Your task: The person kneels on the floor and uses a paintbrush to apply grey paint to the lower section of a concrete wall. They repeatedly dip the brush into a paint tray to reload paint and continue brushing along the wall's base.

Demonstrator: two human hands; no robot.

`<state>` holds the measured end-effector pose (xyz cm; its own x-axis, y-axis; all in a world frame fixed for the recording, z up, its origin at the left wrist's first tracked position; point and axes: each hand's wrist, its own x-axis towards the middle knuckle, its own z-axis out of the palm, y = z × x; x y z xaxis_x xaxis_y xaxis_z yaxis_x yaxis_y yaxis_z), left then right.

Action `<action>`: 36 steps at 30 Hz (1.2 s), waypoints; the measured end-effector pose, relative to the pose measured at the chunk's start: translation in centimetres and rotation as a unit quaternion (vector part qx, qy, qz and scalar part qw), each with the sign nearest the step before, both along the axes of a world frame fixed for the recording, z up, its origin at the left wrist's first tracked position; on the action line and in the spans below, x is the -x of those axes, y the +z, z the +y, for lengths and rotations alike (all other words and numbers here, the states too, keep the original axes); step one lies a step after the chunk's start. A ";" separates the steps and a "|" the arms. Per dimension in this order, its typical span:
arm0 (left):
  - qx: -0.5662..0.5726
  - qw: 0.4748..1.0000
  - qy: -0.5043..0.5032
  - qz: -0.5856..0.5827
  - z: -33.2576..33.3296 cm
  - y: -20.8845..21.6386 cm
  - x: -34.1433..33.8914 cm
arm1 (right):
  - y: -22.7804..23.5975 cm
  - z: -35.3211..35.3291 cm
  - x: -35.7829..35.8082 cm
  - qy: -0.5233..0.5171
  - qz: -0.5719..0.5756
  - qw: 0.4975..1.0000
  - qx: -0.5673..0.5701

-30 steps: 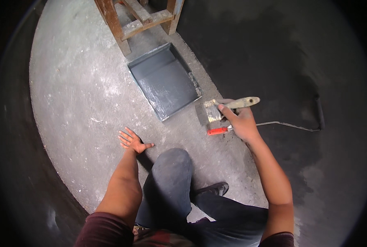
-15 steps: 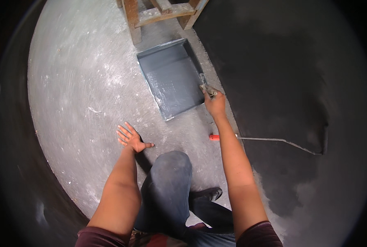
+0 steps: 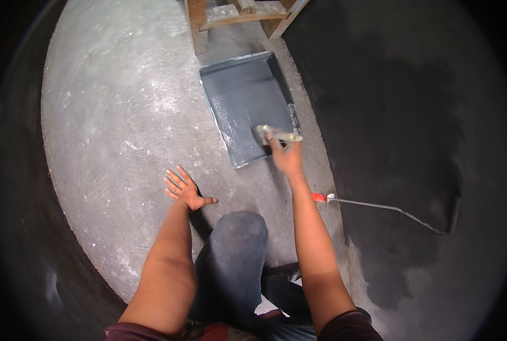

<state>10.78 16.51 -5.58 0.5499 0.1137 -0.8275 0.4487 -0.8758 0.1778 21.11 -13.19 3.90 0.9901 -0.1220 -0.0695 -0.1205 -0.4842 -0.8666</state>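
Observation:
In my right hand is a paint-smeared flat paintbrush, blurred by motion. It sits over the near right part of a rectangular paint tray. Grey paint covers the tray's bottom, and pale smears mark its rim. My left hand is open, fingers spread, palm toward the grey floor left of my raised knee; I cannot tell whether it bears on the floor. To the right of my right forearm lies a paint roller with a red handle and a long bent wire; its far end blends into a dark surface.
Wooden legs joined by a crosspiece stand just beyond the tray. Scuffed, paint-spotted floor spreads to the left. Along the right runs a dark grey painted surface with lighter patches near its lower end. My bent knee rises between my arms.
My right hand has moved the paintbrush from the tray's right rim leftward and nearer, over the paint. The left hand keeps its spread pose. The view has shifted slightly.

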 end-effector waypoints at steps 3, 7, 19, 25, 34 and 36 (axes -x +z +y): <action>0.003 1.000 -0.004 0.000 -0.4 0.2 -0.3 | 0.0 -2.9 -3.8 -0.047 -0.030 0.997 0.045; 0.003 1.000 -0.002 0.008 -0.1 0.6 -0.4 | 0.9 -2.4 -9.8 -0.069 -0.025 0.994 0.075; 0.023 1.000 0.003 0.006 0.3 -0.5 -0.3 | -3.0 1.0 -22.7 0.159 0.082 0.969 0.167; 0.030 1.000 0.000 0.003 0.5 -0.7 -0.2 | -4.1 1.4 -23.7 0.209 0.100 0.954 0.191; 0.030 1.000 -0.003 0.006 0.5 -0.5 -0.4 | -3.0 1.1 -24.4 0.251 0.081 0.948 0.176; 0.032 0.999 -0.003 0.004 0.4 -0.5 -0.4 | -3.5 1.3 -23.9 0.239 0.073 0.952 0.175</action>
<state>11.18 16.91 -6.04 0.5438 0.0568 -0.8373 0.4457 -0.8649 0.2308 45.03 -11.90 0.38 0.9214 0.2985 -0.2488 0.0785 -0.7701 -0.6330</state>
